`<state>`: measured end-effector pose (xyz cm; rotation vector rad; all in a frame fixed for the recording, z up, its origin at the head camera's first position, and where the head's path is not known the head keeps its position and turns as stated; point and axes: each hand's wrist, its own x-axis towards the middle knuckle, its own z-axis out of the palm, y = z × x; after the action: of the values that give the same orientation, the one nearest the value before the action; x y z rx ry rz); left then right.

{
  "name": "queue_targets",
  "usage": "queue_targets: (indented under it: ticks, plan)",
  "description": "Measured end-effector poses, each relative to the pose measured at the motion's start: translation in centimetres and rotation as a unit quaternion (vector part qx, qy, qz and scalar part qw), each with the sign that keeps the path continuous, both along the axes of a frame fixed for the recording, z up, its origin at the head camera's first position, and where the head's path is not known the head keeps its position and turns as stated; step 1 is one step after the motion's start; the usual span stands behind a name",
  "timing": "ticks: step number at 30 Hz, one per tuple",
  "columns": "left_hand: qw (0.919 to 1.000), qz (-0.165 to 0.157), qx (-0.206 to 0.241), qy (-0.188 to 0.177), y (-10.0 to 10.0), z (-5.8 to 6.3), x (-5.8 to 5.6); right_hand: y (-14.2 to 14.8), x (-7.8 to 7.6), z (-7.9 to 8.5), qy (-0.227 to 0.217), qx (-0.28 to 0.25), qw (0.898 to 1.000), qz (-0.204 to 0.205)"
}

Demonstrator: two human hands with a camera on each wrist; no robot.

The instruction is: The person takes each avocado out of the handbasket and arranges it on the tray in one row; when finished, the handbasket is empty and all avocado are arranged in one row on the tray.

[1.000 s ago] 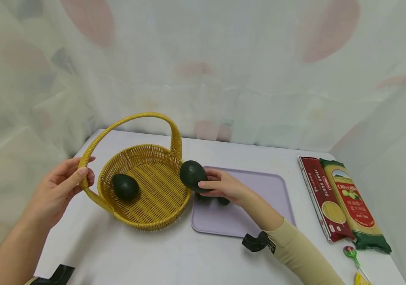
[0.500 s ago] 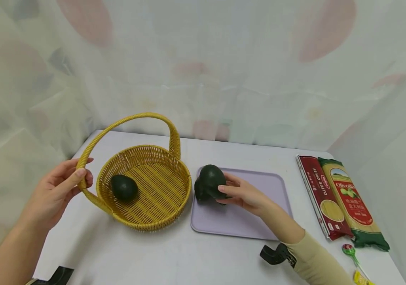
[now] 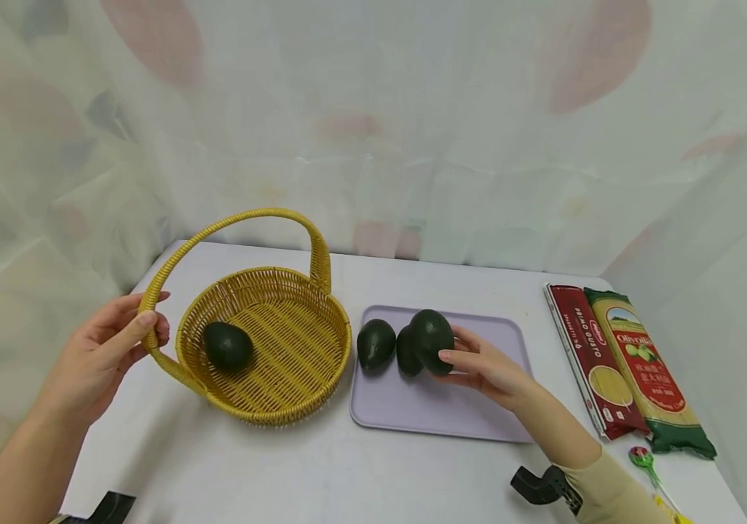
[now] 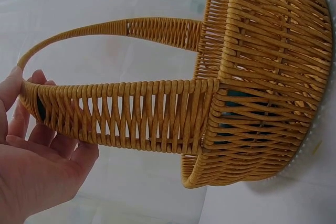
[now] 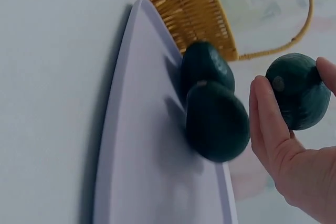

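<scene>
My left hand [image 3: 105, 349] grips the basket handle [image 3: 242, 216] while my right hand [image 3: 481, 367] grasps one avocado [image 3: 431, 338] above the tray [image 3: 413, 416] bearing two avocados [image 3: 376, 343].

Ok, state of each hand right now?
Left hand: closed, holding the handle of the wicker basket.
Right hand: closed, holding an avocado above the lilac tray.

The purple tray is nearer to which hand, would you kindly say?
Right. The right hand holds an avocado above the purple tray; the left hand grips the basket handle, farther off, left of the tray.
</scene>
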<state>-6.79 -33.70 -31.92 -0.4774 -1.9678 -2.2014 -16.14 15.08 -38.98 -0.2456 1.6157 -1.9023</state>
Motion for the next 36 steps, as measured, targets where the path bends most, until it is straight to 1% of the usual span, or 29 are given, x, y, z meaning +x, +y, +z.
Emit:
queue_targets:
  ticks: [4, 10, 16, 23, 29, 36]
  plan:
    - [1.0, -0.003, 0.002, 0.003, 0.0, 0.0, 0.0, 1.2, 0.0, -0.4, -0.002, 0.003, 1.0, -0.017]
    - [0.9999, -0.009, 0.005, 0.006, 0.0, 0.0, -0.1, 2.7, 0.0, -1.0, -0.008, 0.028, 0.999, -0.046]
    - [1.0, -0.005, 0.006, 0.002, 0.0, -0.1, 0.0, 3.5, -0.2, -1.8, 0.004, 0.043, 0.998, -0.055]
    - [1.0, 0.002, 0.0, -0.003, -0.1, 0.0, 0.0, 3.9, -0.5, -2.7, 0.001, 0.077, 0.994, -0.081]
    - [1.0, -0.001, 0.001, -0.001, 0.0, 0.1, 0.0, 4.0, -0.8, -3.3, 0.014, 0.101, 0.991, -0.083]
    - [1.0, -0.001, 0.0, -0.003, 0.0, 0.1, 0.0, 3.7, -1.0, -3.8, 0.033, 0.147, 0.985, -0.082]
